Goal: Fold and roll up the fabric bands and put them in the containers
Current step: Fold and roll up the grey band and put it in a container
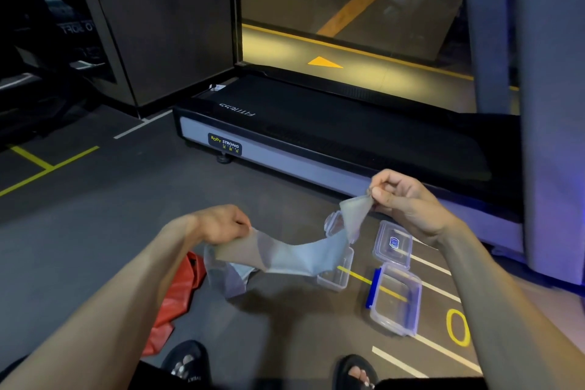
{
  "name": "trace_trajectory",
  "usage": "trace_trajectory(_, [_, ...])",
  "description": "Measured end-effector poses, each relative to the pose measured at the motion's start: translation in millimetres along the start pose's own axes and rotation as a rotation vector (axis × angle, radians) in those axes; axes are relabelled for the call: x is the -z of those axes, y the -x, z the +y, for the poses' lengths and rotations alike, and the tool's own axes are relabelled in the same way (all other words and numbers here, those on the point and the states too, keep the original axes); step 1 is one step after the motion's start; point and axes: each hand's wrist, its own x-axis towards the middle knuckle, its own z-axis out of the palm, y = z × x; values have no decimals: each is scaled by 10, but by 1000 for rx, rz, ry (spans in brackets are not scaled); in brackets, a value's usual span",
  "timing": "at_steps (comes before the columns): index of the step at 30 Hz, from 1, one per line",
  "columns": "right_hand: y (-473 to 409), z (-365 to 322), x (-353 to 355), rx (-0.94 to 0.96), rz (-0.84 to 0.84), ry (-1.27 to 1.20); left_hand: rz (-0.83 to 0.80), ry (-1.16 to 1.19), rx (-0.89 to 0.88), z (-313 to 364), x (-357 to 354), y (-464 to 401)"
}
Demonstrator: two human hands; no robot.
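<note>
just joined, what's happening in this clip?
A person is standing on a gym floor beside a treadmill, holding a grey fabric band stretched between both hands. The left hand grips one end, the right hand pinches the other end higher up. The band is not yet folded or rolled. A red band lies on the floor. Two clear containers sit open and empty below, with a lid beside them.
</note>
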Motion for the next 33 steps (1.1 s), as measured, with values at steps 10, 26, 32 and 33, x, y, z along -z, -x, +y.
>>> trace_trajectory(10, [-77,-155,-553,41,-318,191,-83,238,-164,277,119,177])
trace_trajectory(26, [-167,100,-1007,56,-361,363,-129,430,-467,591,81,333])
trace_trajectory(32, [-192,71,-990,64,-381,331,-73,458,-458,614,108,341])
trace_trajectory(33, [-192,58,-982,55,-392,341,-72,460,-450,609,112,343])
